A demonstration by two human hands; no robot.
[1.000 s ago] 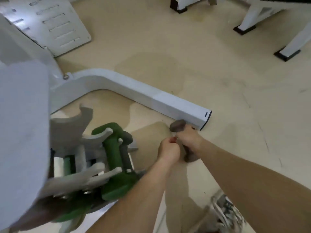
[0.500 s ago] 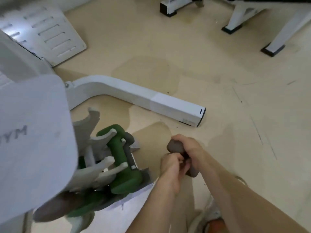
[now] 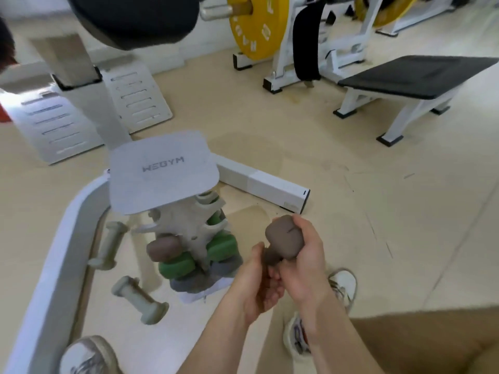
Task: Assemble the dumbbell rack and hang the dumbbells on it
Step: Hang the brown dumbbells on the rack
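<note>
Head view, looking down at a beige gym floor (image 3: pixel 405 211). Both hands grasp a brown dumbbell (image 3: pixel 283 237), held in the air to the right of the dumbbell rack and apart from it. The right hand (image 3: pixel 307 263) is wrapped around the upper head and handle. The left hand (image 3: pixel 256 288) is curled round the lower part, whose end is hidden behind the fingers. The dumbbell rack (image 3: pixel 189 225), a pale tree-shaped stand with curved arms, stands on the floor left of the hands. Green dumbbells (image 3: pixel 175 265) rest on its lower arms on both sides, and a racked brown dumbbell (image 3: pixel 163 248) sits on the left side just above one green head. Two pale dumbbells (image 3: pixel 139 299) lie on the floor left of the rack, apart from it and from each other. A white lettered panel (image 3: pixel 162 171) covers the rack's top in this view. A white machine frame (image 3: pixel 54 252) curves along the left, with a white bar (image 3: pixel 264 184) lying behind the rack. Farther back stand a black-padded bench (image 3: pixel 415 74) and a yellow weight plate (image 3: pixel 253 25). A shoe (image 3: pixel 343 287) shows below the right hand
</note>
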